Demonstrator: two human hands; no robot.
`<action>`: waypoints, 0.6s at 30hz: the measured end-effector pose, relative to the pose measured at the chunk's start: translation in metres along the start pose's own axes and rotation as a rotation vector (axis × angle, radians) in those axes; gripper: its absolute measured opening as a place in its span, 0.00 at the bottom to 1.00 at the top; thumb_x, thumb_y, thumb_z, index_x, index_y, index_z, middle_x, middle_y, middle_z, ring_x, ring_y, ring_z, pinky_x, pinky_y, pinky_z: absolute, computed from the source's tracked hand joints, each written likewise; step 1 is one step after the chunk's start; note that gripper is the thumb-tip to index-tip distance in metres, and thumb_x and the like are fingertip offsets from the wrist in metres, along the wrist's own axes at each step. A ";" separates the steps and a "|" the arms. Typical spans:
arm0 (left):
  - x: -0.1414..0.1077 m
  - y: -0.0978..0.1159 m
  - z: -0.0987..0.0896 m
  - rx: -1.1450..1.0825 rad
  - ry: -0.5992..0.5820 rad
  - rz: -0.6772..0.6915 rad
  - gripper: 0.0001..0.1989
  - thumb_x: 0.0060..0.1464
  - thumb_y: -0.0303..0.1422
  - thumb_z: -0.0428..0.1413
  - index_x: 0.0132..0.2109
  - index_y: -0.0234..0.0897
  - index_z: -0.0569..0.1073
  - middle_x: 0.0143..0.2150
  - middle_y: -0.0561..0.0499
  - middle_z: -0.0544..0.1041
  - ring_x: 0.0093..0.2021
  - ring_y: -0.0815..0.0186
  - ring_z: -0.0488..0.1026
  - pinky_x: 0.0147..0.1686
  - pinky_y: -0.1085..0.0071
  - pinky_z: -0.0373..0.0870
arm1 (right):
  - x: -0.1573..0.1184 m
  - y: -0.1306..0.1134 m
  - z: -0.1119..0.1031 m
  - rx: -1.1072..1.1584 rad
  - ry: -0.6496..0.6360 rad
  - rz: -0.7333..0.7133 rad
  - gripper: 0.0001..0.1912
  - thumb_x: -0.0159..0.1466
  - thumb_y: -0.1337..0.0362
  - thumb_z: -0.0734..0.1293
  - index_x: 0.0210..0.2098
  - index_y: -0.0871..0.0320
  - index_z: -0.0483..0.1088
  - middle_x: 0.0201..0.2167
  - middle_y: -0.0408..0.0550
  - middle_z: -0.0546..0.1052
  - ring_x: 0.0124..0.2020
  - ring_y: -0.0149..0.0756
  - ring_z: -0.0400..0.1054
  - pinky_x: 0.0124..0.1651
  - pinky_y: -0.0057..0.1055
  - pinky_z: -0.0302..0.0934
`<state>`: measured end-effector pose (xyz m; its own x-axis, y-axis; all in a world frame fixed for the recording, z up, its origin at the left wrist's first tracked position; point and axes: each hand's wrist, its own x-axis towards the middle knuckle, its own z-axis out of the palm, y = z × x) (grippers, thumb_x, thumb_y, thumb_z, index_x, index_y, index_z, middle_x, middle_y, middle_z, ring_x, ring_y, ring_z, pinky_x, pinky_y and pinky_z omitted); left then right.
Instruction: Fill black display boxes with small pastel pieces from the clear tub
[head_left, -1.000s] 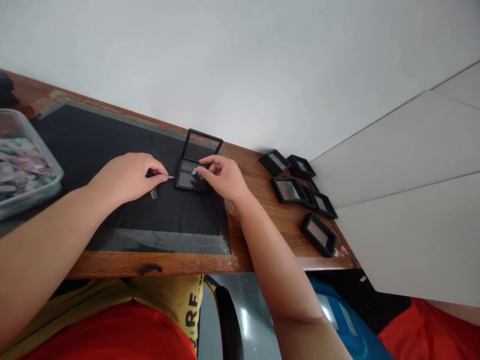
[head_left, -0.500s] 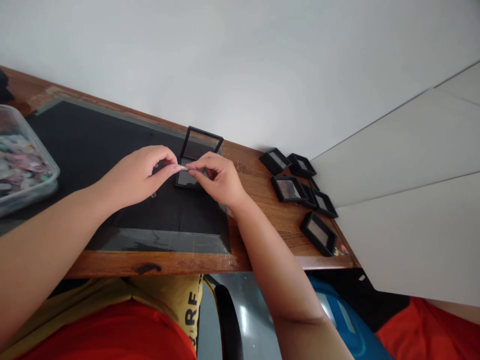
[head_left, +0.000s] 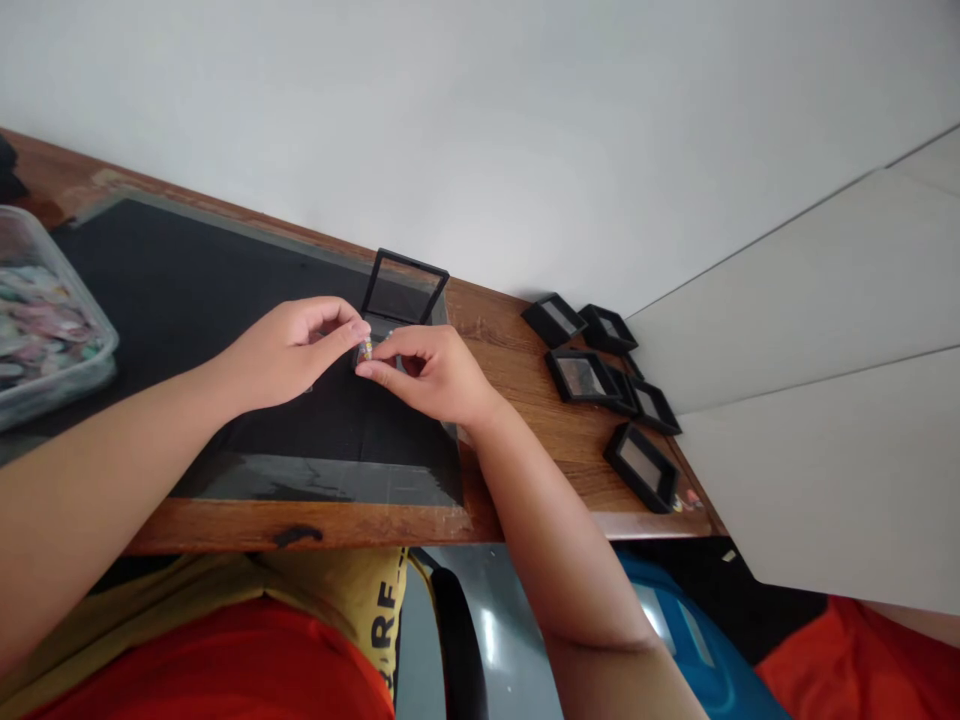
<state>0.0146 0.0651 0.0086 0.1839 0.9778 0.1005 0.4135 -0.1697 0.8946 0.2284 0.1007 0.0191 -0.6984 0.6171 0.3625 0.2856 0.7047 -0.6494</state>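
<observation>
Piece [head_left: 367,348]: newly turned upright toward tabletop's [head_left: 499,330] far edge, so still mid-handling
Left hand [head_left: 296,350]: pinches top
Right hand [head_left: 435,378]: seemingly pinches base

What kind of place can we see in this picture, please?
Perhaps a small handwork station: a wooden table with a black mat, a clear tub of small mixed pieces, and an open black case.

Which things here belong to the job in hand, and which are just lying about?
Job, likely:
- small colourful piece, at the fingertips of left hand and right hand
- open black case
- black mat
- tub of mixed pieces, untouched

Lying about, apparently:
- black frames, right
- dark object, far left
</observation>
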 end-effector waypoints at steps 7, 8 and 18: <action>-0.001 0.002 0.000 -0.044 -0.029 0.008 0.23 0.60 0.54 0.54 0.34 0.39 0.76 0.27 0.54 0.70 0.25 0.69 0.65 0.27 0.71 0.64 | -0.001 0.002 -0.004 -0.019 0.087 0.065 0.22 0.63 0.53 0.78 0.51 0.56 0.77 0.27 0.37 0.72 0.24 0.26 0.60 0.31 0.26 0.56; -0.001 0.003 0.000 -0.044 -0.033 0.008 0.23 0.60 0.55 0.54 0.34 0.39 0.75 0.27 0.54 0.70 0.25 0.69 0.65 0.27 0.71 0.64 | -0.002 0.002 -0.003 -0.005 0.070 0.047 0.21 0.63 0.51 0.77 0.50 0.56 0.78 0.27 0.37 0.71 0.24 0.25 0.59 0.31 0.26 0.56; 0.000 0.002 -0.006 0.088 0.057 -0.029 0.27 0.63 0.58 0.47 0.36 0.41 0.76 0.32 0.49 0.77 0.30 0.63 0.70 0.31 0.66 0.65 | -0.001 -0.002 -0.008 -0.048 0.073 0.172 0.22 0.61 0.48 0.78 0.47 0.56 0.79 0.25 0.37 0.70 0.26 0.27 0.60 0.32 0.28 0.54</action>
<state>0.0098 0.0654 0.0127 0.1210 0.9874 0.1022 0.4947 -0.1492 0.8561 0.2337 0.1013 0.0250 -0.5878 0.7522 0.2978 0.4289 0.6019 -0.6736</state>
